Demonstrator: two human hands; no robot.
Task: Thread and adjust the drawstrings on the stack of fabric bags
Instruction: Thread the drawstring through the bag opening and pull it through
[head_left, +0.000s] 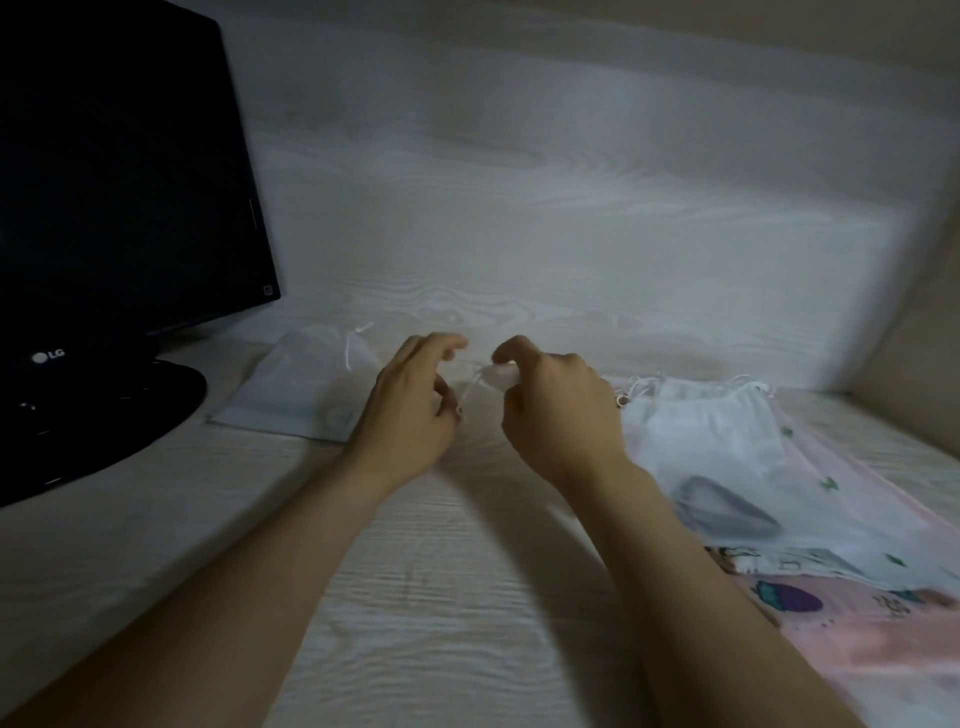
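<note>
A stack of white fabric bags (706, 441) with drawstrings at their tops lies on a pink printed cloth at the right. One white bag (301, 384) with its drawstring lies apart at the left, near the monitor base. Between them, above the table, my right hand (556, 410) pinches a thin white drawstring (470, 387) and a small pale piece of fabric in curled fingers. My left hand (415, 410) is close beside it with curled fingers at the same string; whether it grips the string is unclear.
A black LG monitor (119, 171) stands on its round base (104, 415) at the left. The pink printed cloth (857, 623) covers the table's right side. A pale wood-grain wall panel (571, 234) closes the back of the table (441, 597).
</note>
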